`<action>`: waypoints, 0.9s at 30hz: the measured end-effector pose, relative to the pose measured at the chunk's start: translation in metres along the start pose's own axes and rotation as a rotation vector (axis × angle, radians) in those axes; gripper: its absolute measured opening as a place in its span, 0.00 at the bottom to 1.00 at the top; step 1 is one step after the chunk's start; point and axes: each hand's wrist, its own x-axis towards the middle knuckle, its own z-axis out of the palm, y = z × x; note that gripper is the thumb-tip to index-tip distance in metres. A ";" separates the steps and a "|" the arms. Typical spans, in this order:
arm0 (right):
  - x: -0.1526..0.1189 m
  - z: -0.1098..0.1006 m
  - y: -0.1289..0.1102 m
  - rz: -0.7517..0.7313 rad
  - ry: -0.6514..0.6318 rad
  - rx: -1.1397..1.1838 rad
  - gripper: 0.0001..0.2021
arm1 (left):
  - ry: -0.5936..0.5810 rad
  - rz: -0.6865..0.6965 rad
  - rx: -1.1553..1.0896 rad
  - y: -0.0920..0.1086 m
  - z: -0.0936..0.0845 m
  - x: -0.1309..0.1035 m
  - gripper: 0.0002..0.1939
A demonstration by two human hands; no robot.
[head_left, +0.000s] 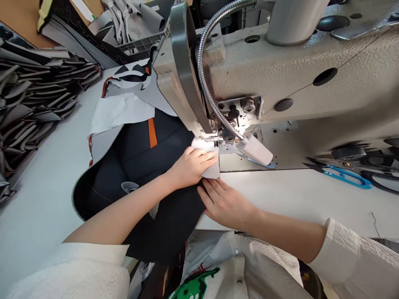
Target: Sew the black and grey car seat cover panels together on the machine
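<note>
Under the needle area of a beige sewing machine [280,74] lies a small light-grey fabric piece [212,171], on the edge of a large black padded cover [131,153] with an orange tab [152,133]. My left hand [193,166] rests flat on the grey piece, fingers stretched toward the presser foot. Just below, my right hand [226,203] has its fingertips at the near edge of the grey piece and the black fabric, fingers extended. The needle itself is hard to make out. A white fabric flap [124,110] lies over the cover's far side.
Blue-handled thread snips [346,174] and black-handled scissors [382,166] lie at the right. A lamp on a flexible metal neck [204,54] hangs beside the needle. Stacked fabric pieces [37,91] stand at the left, with a grey crate [143,43] behind.
</note>
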 end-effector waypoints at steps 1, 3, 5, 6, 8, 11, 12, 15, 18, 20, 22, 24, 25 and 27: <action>0.002 0.002 -0.001 0.007 0.007 -0.009 0.20 | 0.002 0.000 0.012 0.000 -0.001 0.003 0.21; 0.007 0.005 -0.002 0.003 0.008 -0.031 0.18 | 0.009 -0.009 0.015 0.002 -0.003 0.006 0.18; 0.013 0.008 -0.002 -0.016 -0.006 -0.054 0.18 | 0.020 -0.020 -0.008 0.004 -0.003 0.007 0.15; 0.017 0.009 -0.001 -0.023 -0.012 -0.067 0.17 | 0.030 -0.024 -0.025 0.005 -0.002 0.007 0.14; 0.021 0.010 0.000 -0.014 -0.009 -0.097 0.18 | 0.062 -0.018 -0.058 0.004 0.001 0.005 0.15; 0.020 0.009 0.001 0.031 0.047 -0.112 0.19 | 0.118 -0.005 -0.094 -0.003 0.005 0.003 0.15; 0.018 0.008 0.000 0.040 0.063 -0.110 0.19 | 0.132 -0.005 -0.102 -0.005 0.007 0.003 0.15; 0.011 0.006 -0.003 0.042 0.087 -0.107 0.17 | 0.180 -0.009 -0.116 -0.007 0.009 0.002 0.14; 0.008 0.006 -0.006 0.042 0.104 -0.119 0.16 | 0.261 0.039 -0.139 -0.007 0.013 0.001 0.12; 0.008 0.006 -0.007 0.038 0.113 -0.126 0.16 | 0.326 0.068 -0.176 -0.007 0.018 -0.002 0.10; 0.008 0.007 -0.007 0.030 0.106 -0.125 0.16 | 0.372 0.091 -0.221 -0.010 0.024 -0.004 0.10; 0.009 0.007 -0.007 0.038 0.063 -0.111 0.17 | 0.401 0.116 -0.248 -0.015 0.028 -0.004 0.09; 0.009 0.008 -0.006 0.050 0.031 -0.100 0.18 | 0.413 0.130 -0.251 -0.017 0.030 -0.003 0.09; 0.011 0.009 -0.004 0.082 -0.032 -0.073 0.20 | 0.437 0.146 -0.240 -0.023 0.032 0.000 0.09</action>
